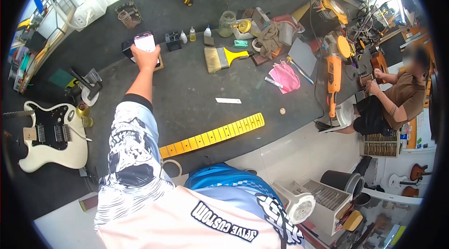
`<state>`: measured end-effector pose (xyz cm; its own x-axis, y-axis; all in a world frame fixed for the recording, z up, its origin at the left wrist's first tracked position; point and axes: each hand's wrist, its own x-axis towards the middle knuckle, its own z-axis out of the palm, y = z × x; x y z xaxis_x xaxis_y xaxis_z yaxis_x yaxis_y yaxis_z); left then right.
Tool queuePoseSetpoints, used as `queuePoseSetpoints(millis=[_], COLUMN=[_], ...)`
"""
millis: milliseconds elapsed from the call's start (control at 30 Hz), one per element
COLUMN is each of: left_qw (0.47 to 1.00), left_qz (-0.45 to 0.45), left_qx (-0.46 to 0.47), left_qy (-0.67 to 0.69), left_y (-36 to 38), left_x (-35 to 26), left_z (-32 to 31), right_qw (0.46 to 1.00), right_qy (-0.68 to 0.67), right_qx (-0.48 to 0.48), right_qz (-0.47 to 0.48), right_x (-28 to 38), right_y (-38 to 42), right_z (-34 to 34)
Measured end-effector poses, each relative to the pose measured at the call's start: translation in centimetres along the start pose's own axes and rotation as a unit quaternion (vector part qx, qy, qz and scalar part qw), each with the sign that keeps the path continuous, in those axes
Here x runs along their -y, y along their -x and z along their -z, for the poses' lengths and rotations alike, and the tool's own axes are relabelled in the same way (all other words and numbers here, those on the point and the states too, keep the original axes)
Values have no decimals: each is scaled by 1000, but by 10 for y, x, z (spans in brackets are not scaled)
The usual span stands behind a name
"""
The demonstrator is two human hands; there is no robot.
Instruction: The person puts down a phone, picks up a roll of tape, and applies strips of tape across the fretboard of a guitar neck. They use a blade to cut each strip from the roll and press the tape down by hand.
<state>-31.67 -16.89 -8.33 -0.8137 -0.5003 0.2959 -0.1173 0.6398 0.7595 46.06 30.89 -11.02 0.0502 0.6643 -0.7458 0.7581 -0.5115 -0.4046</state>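
Left hand (146,59) outstretched, a white-faced item (145,41) is being grasped over the bench (187,94), beyond the left end of the guitar neck (213,136) and next to a dark box (127,49); whether its weight is being borne by the hand cannot be told, and the right hand is not being shown. For good control, even finger pressure is probably being called for at the edges, with the white face being left uncovered and knocks against the dark box being avoided.
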Motion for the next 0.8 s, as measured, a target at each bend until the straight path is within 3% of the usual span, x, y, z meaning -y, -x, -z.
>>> queuePoseSetpoints(millis=[300,400,800], left_qw=[1000,998,999], left_qz=[15,65,26], left_qx=[-18,5,10], left_qy=[-17,15,17], left_y=[-17,-15,-11], left_x=[21,17,25], left_z=[-29,-32,-40], right_qw=[995,993,987], right_qy=[90,114,157], right_qx=[5,3,1], right_qz=[34,35,18], right_x=[-16,-31,-73], right_y=[-3,-2,0], right_z=[-31,-43,-55])
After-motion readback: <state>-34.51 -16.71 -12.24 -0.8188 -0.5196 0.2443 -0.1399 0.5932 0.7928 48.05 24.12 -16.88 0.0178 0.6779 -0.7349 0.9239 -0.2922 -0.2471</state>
